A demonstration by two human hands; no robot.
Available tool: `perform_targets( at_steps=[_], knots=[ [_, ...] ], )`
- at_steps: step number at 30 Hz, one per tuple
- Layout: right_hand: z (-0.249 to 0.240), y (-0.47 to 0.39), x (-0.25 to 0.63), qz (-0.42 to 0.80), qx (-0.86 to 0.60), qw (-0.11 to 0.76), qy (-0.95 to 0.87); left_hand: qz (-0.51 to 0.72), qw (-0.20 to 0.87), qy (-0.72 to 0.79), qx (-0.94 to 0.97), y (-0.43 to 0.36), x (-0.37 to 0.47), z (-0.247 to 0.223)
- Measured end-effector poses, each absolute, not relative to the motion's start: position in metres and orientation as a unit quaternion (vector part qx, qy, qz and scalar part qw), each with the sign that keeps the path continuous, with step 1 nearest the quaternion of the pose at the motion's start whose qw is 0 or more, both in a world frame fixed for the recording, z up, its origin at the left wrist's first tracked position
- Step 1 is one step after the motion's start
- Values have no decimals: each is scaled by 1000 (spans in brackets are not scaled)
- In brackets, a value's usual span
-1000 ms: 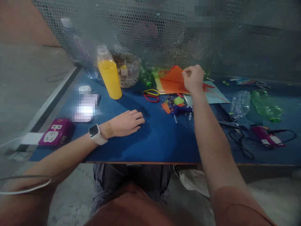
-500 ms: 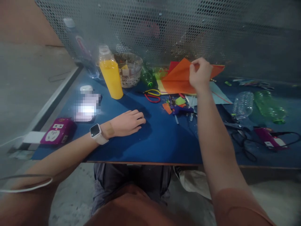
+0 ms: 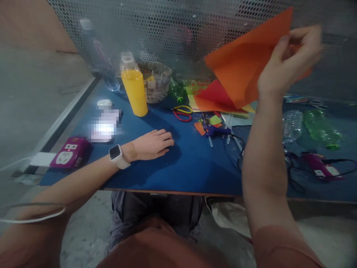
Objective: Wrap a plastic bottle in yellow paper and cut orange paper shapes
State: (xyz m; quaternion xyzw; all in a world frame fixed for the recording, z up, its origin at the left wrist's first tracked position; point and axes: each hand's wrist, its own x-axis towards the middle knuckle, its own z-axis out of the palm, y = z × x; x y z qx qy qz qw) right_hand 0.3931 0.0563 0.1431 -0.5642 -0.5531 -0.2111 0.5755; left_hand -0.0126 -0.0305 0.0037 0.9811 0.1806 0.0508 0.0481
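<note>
While the right hand (image 3: 291,61) pinches the orange sheet (image 3: 245,56) near its upper right part, the sheet hangs raised and tilted in front of the perforated screen (image 3: 156,33). The thumb and fingers of this grip are closed on the paper, but they are blurred, and the hand covers part of the sheet, so the exact contact is hard to make out.

If the sheet is the centre of the clock, at 7 o'clock lies the pile of coloured paper (image 3: 216,96), partly covered in view by the sheet's lower corner; whether they touch, I cannot tell. Also at 7 o'clock, nearer to the person, is the blue glue gun (image 3: 218,130) beside small paper scraps (image 3: 215,120). The right forearm (image 3: 264,149) hides some of the worktop (image 3: 184,169) and cuts the view of the clear bottle (image 3: 292,126), which is between 4 and 5 o'clock, just beside the green bottle (image 3: 320,126).

Toward 8 o'clock are the red-and-yellow handles (image 3: 182,113) and, further, the left hand (image 3: 154,144). It rests palm down, its grip relaxed, with fingers slightly apart, and no object is visible in it. Beyond it, a pixelated patch with bright glare (image 3: 104,128) masks a flat object.
</note>
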Motion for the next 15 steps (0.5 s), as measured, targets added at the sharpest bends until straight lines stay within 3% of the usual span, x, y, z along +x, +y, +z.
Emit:
perform_targets(
  at_steps=[4, 8, 11, 15],
  knots=[
    [154, 49, 375, -190, -325, 666, -644, 90, 103, 191, 972, -28, -13, 4],
    [160, 38, 338, -9, -173, 677, -715, 216, 198, 252, 922, -19, -16, 10],
    [161, 25, 314, 120, -152, 669, -717, 330, 270, 288, 857, -10, -21, 13],
    [141, -1, 300, 199, -217, 618, -729, 420, 300, 339, 786, -5, -32, 20]
  ],
)
